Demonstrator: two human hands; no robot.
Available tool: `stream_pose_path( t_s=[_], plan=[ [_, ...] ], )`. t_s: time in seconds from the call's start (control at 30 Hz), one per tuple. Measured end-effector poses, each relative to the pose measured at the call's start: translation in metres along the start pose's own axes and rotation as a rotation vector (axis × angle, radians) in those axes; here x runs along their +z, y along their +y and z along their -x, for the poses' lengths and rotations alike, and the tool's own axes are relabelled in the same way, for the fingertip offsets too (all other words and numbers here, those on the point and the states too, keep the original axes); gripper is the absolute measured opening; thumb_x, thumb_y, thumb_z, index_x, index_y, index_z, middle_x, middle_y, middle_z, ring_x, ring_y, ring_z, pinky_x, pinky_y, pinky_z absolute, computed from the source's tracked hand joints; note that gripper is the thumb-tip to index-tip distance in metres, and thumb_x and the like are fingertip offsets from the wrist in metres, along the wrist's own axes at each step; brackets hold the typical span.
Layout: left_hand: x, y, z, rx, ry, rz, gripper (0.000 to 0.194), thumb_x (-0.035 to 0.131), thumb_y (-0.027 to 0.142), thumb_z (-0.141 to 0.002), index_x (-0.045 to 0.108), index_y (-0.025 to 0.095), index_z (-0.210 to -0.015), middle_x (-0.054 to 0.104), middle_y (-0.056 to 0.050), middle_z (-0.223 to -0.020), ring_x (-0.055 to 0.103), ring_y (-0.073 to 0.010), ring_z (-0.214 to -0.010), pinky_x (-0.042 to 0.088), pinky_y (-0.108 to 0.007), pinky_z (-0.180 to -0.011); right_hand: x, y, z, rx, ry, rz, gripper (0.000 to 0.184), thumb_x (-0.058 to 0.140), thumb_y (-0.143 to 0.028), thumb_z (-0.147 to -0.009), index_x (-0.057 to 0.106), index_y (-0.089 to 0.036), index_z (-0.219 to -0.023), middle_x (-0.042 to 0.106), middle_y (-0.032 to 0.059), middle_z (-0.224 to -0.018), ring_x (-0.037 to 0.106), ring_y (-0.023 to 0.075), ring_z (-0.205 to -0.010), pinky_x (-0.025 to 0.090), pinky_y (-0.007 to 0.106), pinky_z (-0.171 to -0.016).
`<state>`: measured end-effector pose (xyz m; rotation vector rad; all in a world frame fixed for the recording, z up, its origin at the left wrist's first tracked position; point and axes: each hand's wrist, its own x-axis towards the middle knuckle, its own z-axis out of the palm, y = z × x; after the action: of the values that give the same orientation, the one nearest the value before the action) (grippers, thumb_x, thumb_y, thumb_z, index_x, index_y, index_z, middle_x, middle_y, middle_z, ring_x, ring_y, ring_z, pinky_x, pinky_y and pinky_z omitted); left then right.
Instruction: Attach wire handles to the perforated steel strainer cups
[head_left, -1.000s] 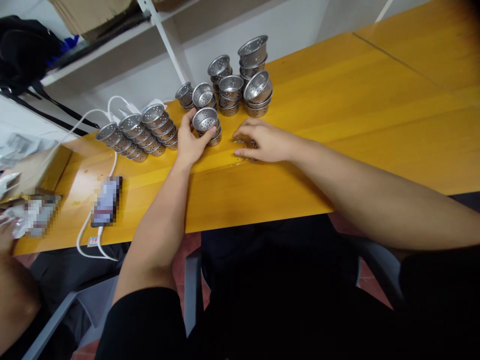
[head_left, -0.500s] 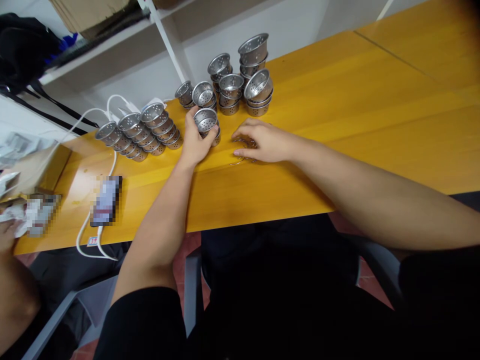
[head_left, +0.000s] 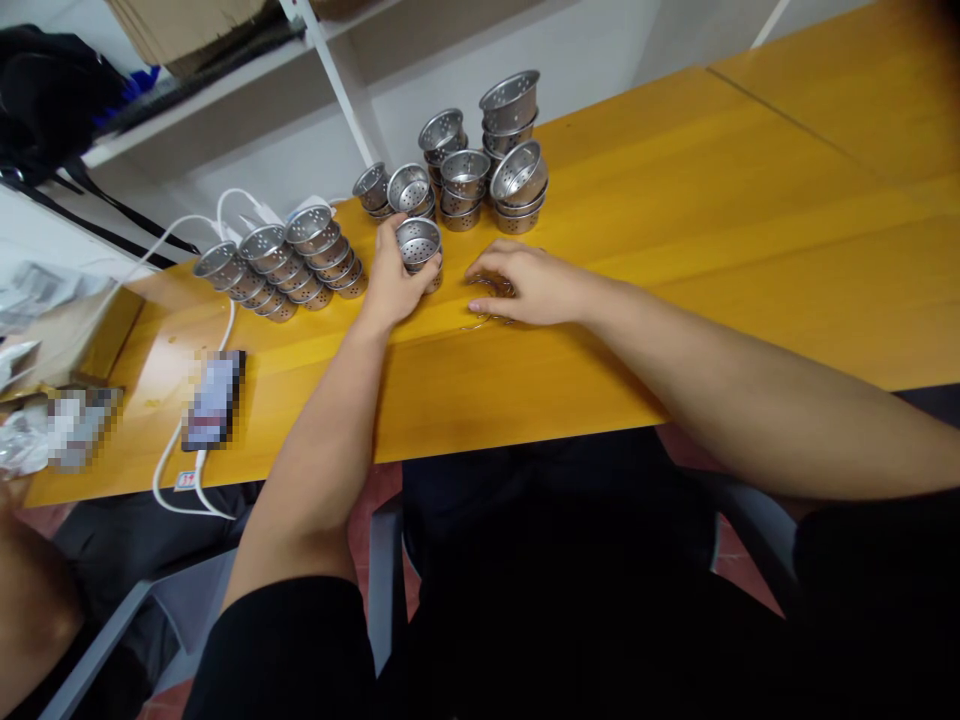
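Observation:
My left hand (head_left: 399, 275) is wrapped around the front stack of perforated metal strainer baskets (head_left: 420, 243), thumb on the near side and fingers on the far left. The stack stands upright on the table. To its right, my right hand (head_left: 521, 280) rests on the wood with curled fingers around thin metal wire pieces (head_left: 491, 287); the palm partly hides them. Behind both hands stand several more stacks of strainer baskets (head_left: 463, 188). One basket (head_left: 519, 175) on the right front stack sits tilted.
Left of my hand are more basket stacks (head_left: 285, 260). A phone (head_left: 215, 400) with a white cable lies on the yellow table (head_left: 712, 270). A cardboard box (head_left: 90, 335) and clear plastic wrap (head_left: 24, 440) are at far left, near another person's arm (head_left: 34, 600). Shelving (head_left: 202, 105) borders the back.
My left hand has shifted slightly right, closer around the front stack, which has moved a little with it. My right hand stays put. The other person's hand has lowered at far left.

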<state>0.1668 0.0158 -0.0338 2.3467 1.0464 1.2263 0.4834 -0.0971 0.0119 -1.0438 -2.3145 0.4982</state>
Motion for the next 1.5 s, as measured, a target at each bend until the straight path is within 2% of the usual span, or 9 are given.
stream_pose_path(
  t_s=[0.2, 0.33, 0.4, 0.53, 0.77, 1.03, 1.27, 1.4, 1.5],
  plan=[
    [-0.001, 0.004, 0.004, -0.017, 0.004, 0.000, 0.116, 0.073, 0.104, -0.095, 0.032, 0.029, -0.173, 0.050, -0.022, -0.180, 0.056, -0.0433, -0.169, 0.043, -0.063, -0.149, -0.016, -0.006, 0.001, -0.008, 0.245, -0.053, 0.050, 0.073, -0.063, -0.111, 0.081, -0.029, -0.147, 0.074, 0.0187, -0.150, 0.070, 0.0470, -0.143, 0.056, 0.071, -0.131],
    [-0.001, -0.002, 0.009, -0.083, 0.009, 0.010, 0.137, 0.082, 0.106, -0.087, 0.020, 0.028, -0.181, 0.041, -0.019, -0.192, 0.044, -0.0424, -0.180, 0.035, -0.063, -0.155, -0.042, 0.007, 0.004, 0.125, 0.483, 0.038, 0.059, 0.072, -0.069, -0.112, 0.071, -0.046, -0.166, 0.065, 0.0114, -0.168, 0.048, 0.0502, -0.164, 0.043, 0.078, -0.141],
    [-0.001, -0.006, 0.012, -0.114, 0.008, 0.024, 0.143, 0.092, 0.100, -0.083, 0.019, 0.026, -0.181, 0.041, -0.021, -0.192, 0.043, -0.0433, -0.181, 0.035, -0.065, -0.155, -0.052, 0.022, 0.004, 0.136, 0.524, 0.089, 0.064, 0.074, -0.065, -0.111, 0.069, -0.042, -0.171, 0.051, 0.0127, -0.181, 0.040, 0.0504, -0.168, 0.036, 0.078, -0.144],
    [0.000, -0.012, 0.014, -0.118, 0.036, 0.068, 0.141, 0.110, 0.080, -0.073, 0.028, 0.028, -0.174, 0.049, -0.026, -0.184, 0.050, -0.0481, -0.178, 0.038, -0.070, -0.154, -0.054, 0.053, 0.001, 0.131, 0.477, 0.102, 0.067, 0.079, -0.051, -0.109, 0.069, -0.033, -0.173, 0.036, 0.0170, -0.189, 0.034, 0.0473, -0.171, 0.029, 0.074, -0.148],
    [-0.002, -0.008, 0.015, -0.140, 0.032, 0.087, 0.127, 0.111, 0.067, -0.079, 0.035, 0.030, -0.173, 0.054, -0.026, -0.181, 0.061, -0.0453, -0.169, 0.047, -0.069, -0.148, -0.044, 0.071, -0.009, 0.175, 0.395, 0.080, 0.047, 0.082, -0.038, -0.107, 0.070, -0.026, -0.151, 0.046, 0.0225, -0.180, 0.042, 0.0452, -0.169, 0.032, 0.068, -0.147],
    [-0.001, -0.008, 0.013, -0.119, 0.035, 0.089, 0.113, 0.106, 0.073, -0.082, 0.045, 0.024, -0.163, 0.068, -0.025, -0.166, 0.073, -0.0428, -0.154, 0.059, -0.066, -0.137, -0.042, 0.072, -0.013, 0.267, 0.381, 0.038, 0.025, 0.084, -0.035, -0.108, 0.066, -0.026, -0.124, 0.064, 0.0193, -0.155, 0.060, 0.0378, -0.141, 0.044, 0.061, -0.135],
    [-0.005, -0.008, 0.015, -0.103, 0.039, 0.037, 0.137, 0.104, 0.081, -0.085, 0.022, 0.027, -0.180, 0.038, -0.027, -0.193, 0.046, -0.0444, -0.180, 0.039, -0.066, -0.154, -0.043, 0.071, -0.015, 0.269, 0.408, -0.007, 0.023, 0.084, -0.028, -0.106, 0.062, -0.024, -0.114, 0.065, 0.0203, -0.149, 0.059, 0.0331, -0.133, 0.044, 0.052, -0.131],
    [-0.012, 0.007, 0.011, -0.024, 0.145, -0.021, 0.149, 0.104, 0.095, -0.075, 0.024, 0.027, -0.181, 0.034, -0.025, -0.193, 0.034, -0.0501, -0.185, 0.027, -0.069, -0.158, -0.049, 0.059, -0.012, 0.217, 0.484, -0.019, 0.029, 0.082, -0.047, -0.111, 0.061, -0.028, -0.115, 0.066, 0.0179, -0.148, 0.055, 0.0338, -0.133, 0.046, 0.055, -0.132],
    [-0.017, 0.034, 0.007, 0.054, 0.163, -0.050, 0.144, 0.098, 0.100, -0.076, 0.027, 0.033, -0.182, 0.037, -0.021, -0.192, 0.030, -0.0509, -0.188, 0.019, -0.069, -0.161, -0.052, 0.032, -0.008, 0.161, 0.497, -0.008, 0.034, 0.078, -0.062, -0.112, 0.063, -0.031, -0.114, 0.067, 0.0170, -0.147, 0.056, 0.0364, -0.136, 0.050, 0.058, -0.129]
  ],
)
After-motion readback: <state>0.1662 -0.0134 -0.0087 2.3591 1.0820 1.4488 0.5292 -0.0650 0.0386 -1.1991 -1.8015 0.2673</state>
